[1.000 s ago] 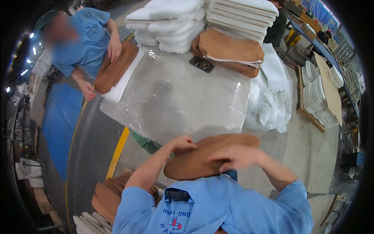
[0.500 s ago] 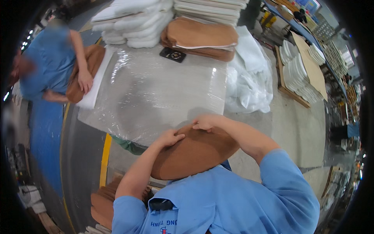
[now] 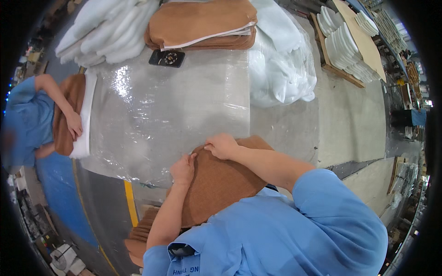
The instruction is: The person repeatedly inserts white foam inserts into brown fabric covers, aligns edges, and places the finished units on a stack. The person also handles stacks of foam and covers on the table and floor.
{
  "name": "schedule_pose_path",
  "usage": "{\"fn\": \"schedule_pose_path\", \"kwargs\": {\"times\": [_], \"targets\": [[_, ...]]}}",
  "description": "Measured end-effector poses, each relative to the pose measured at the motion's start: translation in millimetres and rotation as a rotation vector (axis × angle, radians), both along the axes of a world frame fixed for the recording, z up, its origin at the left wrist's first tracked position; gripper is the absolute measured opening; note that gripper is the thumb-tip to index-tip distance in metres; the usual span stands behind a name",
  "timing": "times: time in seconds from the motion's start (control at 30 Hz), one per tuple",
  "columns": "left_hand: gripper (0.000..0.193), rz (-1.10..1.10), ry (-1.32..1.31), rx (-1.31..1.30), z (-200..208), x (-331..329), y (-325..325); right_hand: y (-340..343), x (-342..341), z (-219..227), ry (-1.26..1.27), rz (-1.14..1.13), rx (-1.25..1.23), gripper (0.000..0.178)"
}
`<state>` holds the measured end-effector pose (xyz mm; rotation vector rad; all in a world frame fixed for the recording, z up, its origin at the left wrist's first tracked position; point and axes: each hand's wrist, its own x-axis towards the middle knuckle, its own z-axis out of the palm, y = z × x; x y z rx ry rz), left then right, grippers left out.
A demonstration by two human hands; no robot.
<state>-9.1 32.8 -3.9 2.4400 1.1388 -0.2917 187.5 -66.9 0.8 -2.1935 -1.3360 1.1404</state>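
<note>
- Clear plastic sheeting covers a big worktable in a factory hall; everything below is placed from that sheeting.
- At its near edge lies a brown cushion cover, against the person's blue shirt.
- Left hand pinches the cover's far left edge, fingers curled shut on the fabric.
- Right hand grips the same edge just beside it, also closed on the cover.
- At the far edge: a stack of brown covers, a small black device, white foam pads.
- At the left edge, a co-worker's hand presses another brown cushion.
</note>
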Motion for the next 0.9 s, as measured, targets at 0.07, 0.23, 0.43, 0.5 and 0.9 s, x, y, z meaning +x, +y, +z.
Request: {"fn": "schedule_pose_path", "kwargs": {"times": [0.07, 0.23, 0.43, 0.5, 0.9], "targets": [[0.041, -0.008, -0.033, -0.024, 7, -1, 11, 8, 12, 12, 0.027, 0.091, 0.027, 0.032], [0.031, 0.184, -0.309, -0.231, 75, -68, 39, -29, 93, 71, 0.501, -0.005, 0.109, 0.039], [0.051, 0.785, -0.897, -0.724, 103, -155, -41, -135, 115, 81, 0.942, -0.464, 0.44, 0.06], [0.056, 0.969, -1.112, -0.773, 87, -148, -42, -126, 100, 49, 1.025, -0.569, 0.547, 0.067], [0.074, 1.143, -1.009, -0.747, 95, -51, 32, -79, 129, 88, 1.156, -0.605, 0.462, 0.087]]}}
